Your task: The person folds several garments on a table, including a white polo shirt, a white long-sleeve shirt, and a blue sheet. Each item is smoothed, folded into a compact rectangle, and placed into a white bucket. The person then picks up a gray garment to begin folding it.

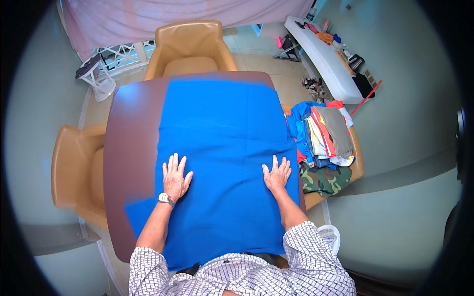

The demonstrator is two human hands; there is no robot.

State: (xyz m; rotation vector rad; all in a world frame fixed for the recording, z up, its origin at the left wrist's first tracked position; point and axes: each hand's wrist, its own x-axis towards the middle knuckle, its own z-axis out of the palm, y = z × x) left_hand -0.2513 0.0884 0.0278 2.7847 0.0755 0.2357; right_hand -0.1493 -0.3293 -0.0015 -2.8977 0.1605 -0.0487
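Observation:
A blue cloth garment lies spread over the table, with soft wrinkles across its middle and a short sleeve-like flap out to the left. Its lower end reaches the table's near edge, close to my shirt. My left hand rests palm down near the cloth's left edge, fingers apart, a watch on the wrist. On the right side of the cloth, my right hand is also laid flat with its fingers spread. Neither hand grips anything.
The brown table has rounded corners. Tan armchairs stand at its far side and left. A pile of folded clothes fills the chair at right. Beyond are a cluttered white desk and, nearer, a white bin.

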